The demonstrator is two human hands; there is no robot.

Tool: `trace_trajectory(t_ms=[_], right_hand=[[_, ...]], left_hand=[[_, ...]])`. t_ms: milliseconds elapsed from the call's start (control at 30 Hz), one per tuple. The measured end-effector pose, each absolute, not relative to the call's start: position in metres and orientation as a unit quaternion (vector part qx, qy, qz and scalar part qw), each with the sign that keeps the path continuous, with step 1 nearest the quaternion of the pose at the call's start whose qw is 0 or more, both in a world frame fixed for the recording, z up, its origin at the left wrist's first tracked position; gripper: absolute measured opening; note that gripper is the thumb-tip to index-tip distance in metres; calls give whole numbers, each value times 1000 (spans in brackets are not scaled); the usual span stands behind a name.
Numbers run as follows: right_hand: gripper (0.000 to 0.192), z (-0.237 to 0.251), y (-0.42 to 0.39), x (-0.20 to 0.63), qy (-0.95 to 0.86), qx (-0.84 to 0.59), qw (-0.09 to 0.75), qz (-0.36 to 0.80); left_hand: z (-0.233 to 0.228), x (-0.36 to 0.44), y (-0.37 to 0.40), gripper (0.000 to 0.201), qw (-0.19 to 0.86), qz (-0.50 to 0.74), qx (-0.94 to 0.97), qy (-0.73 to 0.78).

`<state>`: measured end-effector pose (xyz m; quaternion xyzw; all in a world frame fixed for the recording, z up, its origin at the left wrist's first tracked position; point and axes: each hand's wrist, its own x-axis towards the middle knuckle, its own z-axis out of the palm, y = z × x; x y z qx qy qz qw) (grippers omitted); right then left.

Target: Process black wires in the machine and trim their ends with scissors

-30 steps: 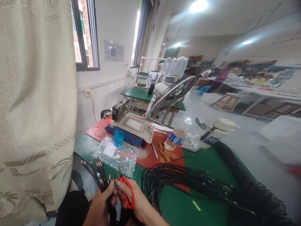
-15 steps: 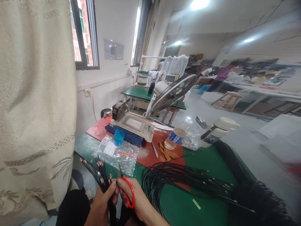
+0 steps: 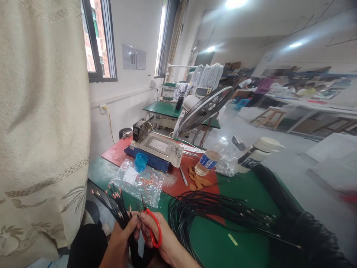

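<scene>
Green table (image 3: 223, 245), matte top, red mat (image 3: 178, 182) over the far half. Cream patterned curtain (image 3: 41, 130) fills the left edge, coarse weave.

Biggest thing on the table: a heap of thin black cables (image 3: 237, 219), glossy, looped and fanned, running off to the right. Behind it a tilted fan (image 3: 205, 109) with a wire grille, a flat metal-topped machine (image 3: 156, 149) on a blue base, a white jar (image 3: 258, 154), a plastic bottle (image 3: 208, 162) lying on its side, half full of brownish liquid. Nearer, a clear plastic bag (image 3: 139, 182) of small orange bits, a blue cup (image 3: 141, 162) on its edge.

Work in hand, as I read it: trimming or stripping cable ends one at a time. Left hand (image 3: 121, 242) is clenched around a bundle of cables (image 3: 117, 204), tips splayed upward, bare copper with reddish sleeves on some. Right hand (image 3: 160, 242) grips red-handled scissors (image 3: 150, 227), fingers through the loop, blades pointing up, right at the bundle's nearest tips. Both sit at the table's near edge, over the lap.

Next move would need one tip isolated from the bundle and blades set square on it; the tips are crowded, so a wrong cable could easily get nicked.
</scene>
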<state>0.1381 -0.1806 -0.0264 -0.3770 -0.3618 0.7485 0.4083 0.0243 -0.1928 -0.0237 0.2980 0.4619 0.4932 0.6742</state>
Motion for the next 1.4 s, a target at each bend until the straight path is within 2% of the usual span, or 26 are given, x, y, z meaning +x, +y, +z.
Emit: trace_trajectory(t_ms=[333,500,633,733,1000,1233,1400], right_hand=[[47,-33,-184,144,-349,-387,430,737],[48,-31,-186,145,-439,-424,432,664],[47,-31,-181,146,-439,-451,442,639],[47,-28,-174,151,-433,-459,460,625],[50,-26,-171,154,-365,-368,464,718],[47,-18,-171,152,-356,-367,480,712],[43,-22,-173,158,-412,-421,503,633]], left_hand=[[-21,26,-195,25,663,499,303,468],[-35,25,-190,29,656,488,317,481],[-40,24,-189,39,647,483,361,467],[-36,24,-192,32,651,477,338,483],[-25,26,-195,33,687,455,318,468],[-24,25,-194,30,695,460,277,479],[-24,23,-193,25,694,474,255,478]])
